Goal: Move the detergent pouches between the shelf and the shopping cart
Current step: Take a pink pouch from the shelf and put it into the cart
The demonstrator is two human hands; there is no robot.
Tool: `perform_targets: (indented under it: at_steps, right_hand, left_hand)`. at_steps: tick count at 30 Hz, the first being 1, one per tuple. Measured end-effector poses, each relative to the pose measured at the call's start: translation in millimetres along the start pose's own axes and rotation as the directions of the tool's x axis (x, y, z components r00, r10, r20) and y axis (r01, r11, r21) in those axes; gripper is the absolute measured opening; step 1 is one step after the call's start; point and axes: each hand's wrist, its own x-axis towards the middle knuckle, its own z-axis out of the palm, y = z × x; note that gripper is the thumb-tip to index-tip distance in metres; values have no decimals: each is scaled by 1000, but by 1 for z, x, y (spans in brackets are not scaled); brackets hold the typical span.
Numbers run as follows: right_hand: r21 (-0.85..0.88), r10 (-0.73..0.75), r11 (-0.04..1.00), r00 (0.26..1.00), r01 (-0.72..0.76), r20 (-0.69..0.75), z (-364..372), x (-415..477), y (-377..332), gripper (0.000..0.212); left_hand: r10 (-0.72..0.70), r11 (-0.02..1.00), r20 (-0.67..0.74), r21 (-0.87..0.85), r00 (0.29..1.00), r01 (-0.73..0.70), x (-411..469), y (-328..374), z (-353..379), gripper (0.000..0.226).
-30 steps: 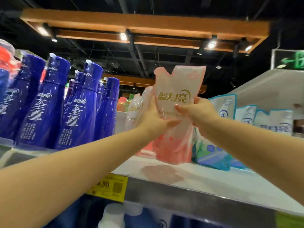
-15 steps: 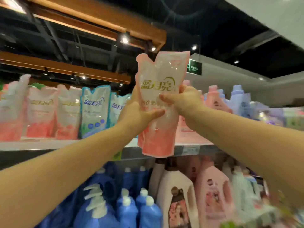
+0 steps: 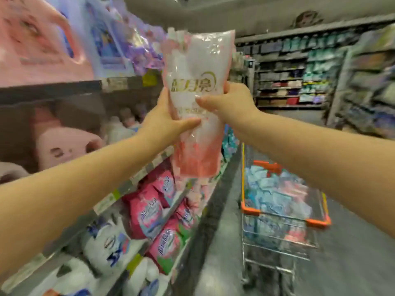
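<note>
left hand + right hand: both clasp pink pouch upright, mid-air at chest height | shelf at left | step: carrying pouch toward cart, ahead right, already holding pouches | next: lower it over the basket, release

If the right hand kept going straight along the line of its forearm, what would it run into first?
The right hand is already clamped on the pink pouch, so it would push that first. Past the pouch, the line seems to lead to the upper shelf edge on the left, though depth is unclear.
</note>
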Motion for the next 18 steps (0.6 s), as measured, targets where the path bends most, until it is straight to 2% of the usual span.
perform_targets:
  at_steps: [2,4,8,14,18]
  right_hand:
    - [-102,51,993,993,-62,-105,-41,15,42,18]
    - [-200,98,970,974,-139,-202,-82,28,84,35]
    - [-257,174,927,919,-274,-354,-152,44,169,29]
    - [-201,328,854,795,-481,-510,-228,55,281,20]
    - [-171,406,814,753,-556,-518,-275,59,344,25]
  left_hand:
    - [5,998,87,-65,996,1,26,-16,64,86]
    - [4,993,188,-115,982,18,47,-29,128,84]
    - [26,987,366,-156,930,34,86,-57,246,90]
    - [-1,982,590,-150,808,111,114,-100,386,101]
    - [-47,947,751,-177,659,269,127,-132,463,119]
